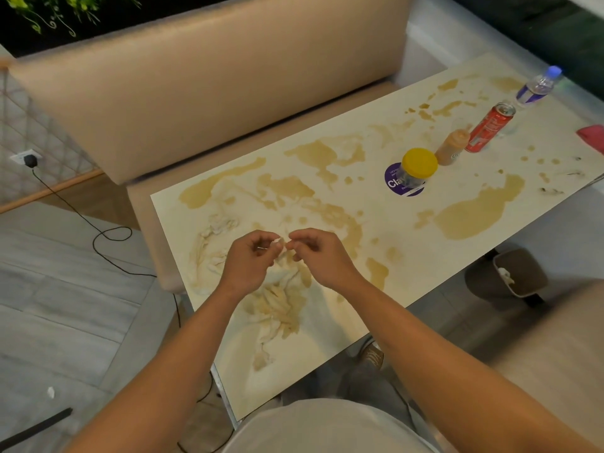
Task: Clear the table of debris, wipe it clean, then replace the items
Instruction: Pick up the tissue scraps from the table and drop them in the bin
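Observation:
A white table [425,276] is covered with brown liquid puddles [470,214]. Soaked, crumpled tissue paper [277,305] lies on its near end, with another wad [212,230] to the left. Above the tissue, my left hand [251,259] and my right hand [317,253] are held close together, fingers curled, each pinching an end of a small strip of wet tissue [283,243] between them. On the far half stand a yellow-lidded jar [416,168], a brown sauce bottle [452,147], a red soda can [488,127] and a water bottle [537,86].
A red cloth [593,134] lies at the table's far right edge. A beige bench sofa [212,93] runs along the left side. A grey bin [516,273] with tissue inside stands on the floor to the right. A black cable [108,237] trails across the floor.

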Demonstrator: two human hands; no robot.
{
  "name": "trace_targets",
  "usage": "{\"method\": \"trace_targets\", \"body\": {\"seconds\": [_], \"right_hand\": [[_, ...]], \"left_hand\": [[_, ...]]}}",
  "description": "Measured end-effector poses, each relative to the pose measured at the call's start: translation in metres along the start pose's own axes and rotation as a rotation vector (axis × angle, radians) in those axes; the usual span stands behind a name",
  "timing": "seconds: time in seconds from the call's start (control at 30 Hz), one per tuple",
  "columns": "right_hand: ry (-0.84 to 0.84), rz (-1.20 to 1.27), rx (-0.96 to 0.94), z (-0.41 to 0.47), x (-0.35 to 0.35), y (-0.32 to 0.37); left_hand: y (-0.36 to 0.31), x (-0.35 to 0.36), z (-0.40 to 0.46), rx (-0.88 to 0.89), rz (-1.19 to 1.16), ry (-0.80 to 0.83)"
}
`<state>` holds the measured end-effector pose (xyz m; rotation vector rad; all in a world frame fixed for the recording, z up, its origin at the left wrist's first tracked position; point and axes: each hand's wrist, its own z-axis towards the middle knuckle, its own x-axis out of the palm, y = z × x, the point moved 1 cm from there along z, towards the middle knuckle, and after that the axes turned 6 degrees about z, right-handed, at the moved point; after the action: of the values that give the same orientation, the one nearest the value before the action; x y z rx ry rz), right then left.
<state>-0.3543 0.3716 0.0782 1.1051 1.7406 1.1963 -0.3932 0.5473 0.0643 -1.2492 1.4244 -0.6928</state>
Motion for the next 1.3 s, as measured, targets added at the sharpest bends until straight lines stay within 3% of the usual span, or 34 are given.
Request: {"method": "trace_targets", "body": {"seconds": [0.1,0.3,0.4,0.6,0.8,0.9,1.3], "right_hand": [[-0.019,-0.250,0.003,0.013,0.008,-0.024],[0.480,-0.975,-0.019,0.020,0.027,-0.083],[0.437,-1.143,-0.117,0.013,0.024,-0.095],[0.334,-1.048,-0.048,0.003,0.010,-0.095],[0.195,-0.616,0.090,-0.006,-0.006,-0.069],[0.135,-0.496,0.111,-0.007,-0.014,-0.059],[0.013,-0.281,-0.008,-0.020,-0.060,0.009]], "left_hand": [[0.016,-0.010,0.000,-0.028,0.056,-0.045],[0.036,-0.019,-0.009,-0.092,0.178,-0.007],[0.045,-0.019,-0.011,-0.118,0.259,0.036],[0.061,-0.005,-0.016,-0.158,0.354,0.178],[0.053,0.019,-0.018,-0.124,0.363,0.267],[0.046,0.026,-0.013,-0.088,0.403,0.232],[0.044,0.005,-0.007,-0.093,0.583,0.237]]}}
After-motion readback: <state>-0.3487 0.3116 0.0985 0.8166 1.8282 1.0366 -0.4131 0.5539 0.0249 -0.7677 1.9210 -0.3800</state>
